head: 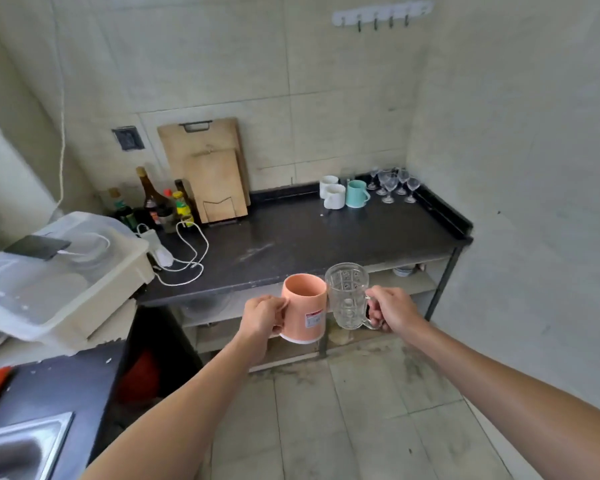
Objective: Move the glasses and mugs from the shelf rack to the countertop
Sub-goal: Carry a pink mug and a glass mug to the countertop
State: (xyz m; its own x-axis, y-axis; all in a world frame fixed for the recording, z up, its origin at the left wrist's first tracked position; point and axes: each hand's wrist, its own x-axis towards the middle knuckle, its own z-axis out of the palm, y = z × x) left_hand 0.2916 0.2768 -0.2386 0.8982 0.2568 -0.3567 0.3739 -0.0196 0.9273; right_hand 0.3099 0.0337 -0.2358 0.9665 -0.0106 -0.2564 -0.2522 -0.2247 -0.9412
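My left hand (pixel 262 315) grips the handle of a pink mug (pixel 305 308) with a label on its side. In my right hand (pixel 390 310) is a clear patterned glass mug (pixel 347 296), held by its handle. Both are upright, side by side, in the air just in front of the black countertop (pixel 291 247). On the countertop's far right stand two white mugs (pixel 333 192), a teal mug (pixel 356 194) and several stemmed glasses (pixel 392 185). Under the countertop is the shelf rack (pixel 406 284), with a small bowl (pixel 403 270) on its upper shelf.
Two cutting boards (pixel 210 171) lean on the back wall beside several sauce bottles (pixel 156 202). A white charger with its cable (pixel 184 258) lies at the counter's left. A lidded plastic bin (pixel 66 275) overhangs at left. A steel sink (pixel 18 448) is at bottom left.
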